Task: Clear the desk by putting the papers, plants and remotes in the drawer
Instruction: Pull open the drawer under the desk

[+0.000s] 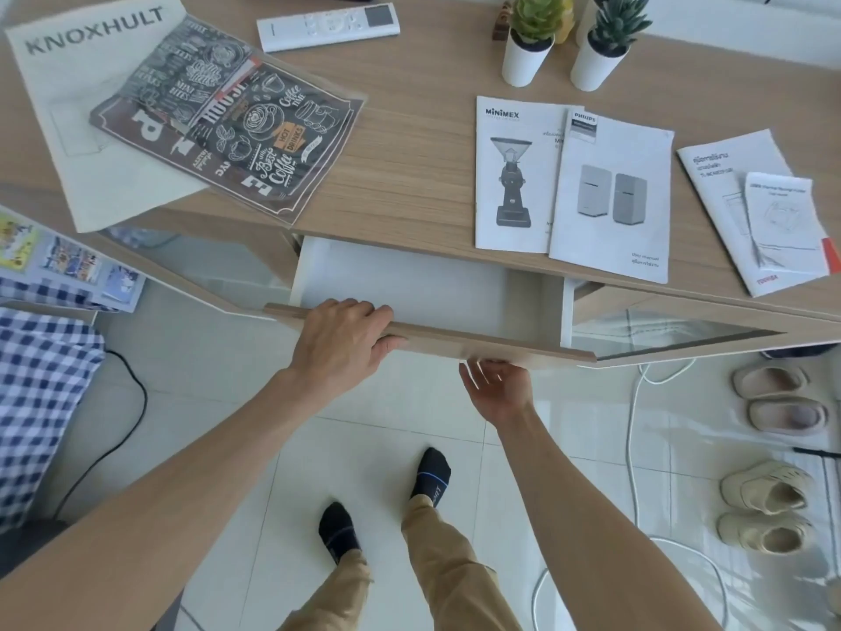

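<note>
Drawer [409,284] opening: left hand [341,339] clamps the front panel's top edge; right hand [498,384], fingers spread, supports it underneath; pull evenly, level, until fully extended.

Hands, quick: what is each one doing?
Left hand: closed over the top edge of the drawer front.
Right hand: open, fingers under the drawer front, holding nothing.

Desk [409,175]: we note wood-grain top | papers [571,189] left and right | white remote [327,26] at rear | two potted plants [564,47] rear right.
</note>
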`<state>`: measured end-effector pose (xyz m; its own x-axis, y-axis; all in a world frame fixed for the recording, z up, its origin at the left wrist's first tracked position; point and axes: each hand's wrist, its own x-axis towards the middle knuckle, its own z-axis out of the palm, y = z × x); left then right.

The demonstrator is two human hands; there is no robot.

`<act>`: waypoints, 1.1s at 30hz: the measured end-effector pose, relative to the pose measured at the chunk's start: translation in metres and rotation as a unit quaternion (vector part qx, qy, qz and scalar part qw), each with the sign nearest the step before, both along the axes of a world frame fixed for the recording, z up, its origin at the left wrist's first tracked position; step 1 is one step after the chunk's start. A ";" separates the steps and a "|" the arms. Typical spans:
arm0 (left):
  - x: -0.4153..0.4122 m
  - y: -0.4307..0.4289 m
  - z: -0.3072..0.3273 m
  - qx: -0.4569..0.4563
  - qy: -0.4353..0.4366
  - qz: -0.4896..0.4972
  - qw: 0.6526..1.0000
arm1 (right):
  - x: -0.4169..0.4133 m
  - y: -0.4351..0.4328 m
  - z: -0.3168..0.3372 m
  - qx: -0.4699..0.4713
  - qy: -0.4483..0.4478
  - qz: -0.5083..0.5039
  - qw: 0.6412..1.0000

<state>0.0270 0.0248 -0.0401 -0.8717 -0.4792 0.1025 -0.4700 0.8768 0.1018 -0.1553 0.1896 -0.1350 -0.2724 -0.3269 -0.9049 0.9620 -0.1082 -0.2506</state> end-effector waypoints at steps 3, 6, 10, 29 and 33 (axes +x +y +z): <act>0.016 0.017 -0.002 -0.009 -0.002 -0.012 1.000 | 0.014 0.017 0.000 0.011 -0.001 0.005 1.000; 0.034 0.036 -0.001 -0.005 -0.004 -0.019 1.000 | 0.032 0.034 -0.001 0.033 0.005 0.013 0.999; 0.061 0.066 0.001 0.001 -0.014 -0.028 1.000 | 0.057 0.061 0.000 0.063 0.009 0.027 0.998; 0.113 0.133 0.006 0.053 -0.036 0.000 0.998 | 0.111 0.123 0.020 0.091 0.027 0.074 0.993; 0.114 0.137 0.013 0.096 -0.096 0.019 0.991 | 0.126 0.135 0.044 0.202 0.121 0.269 0.934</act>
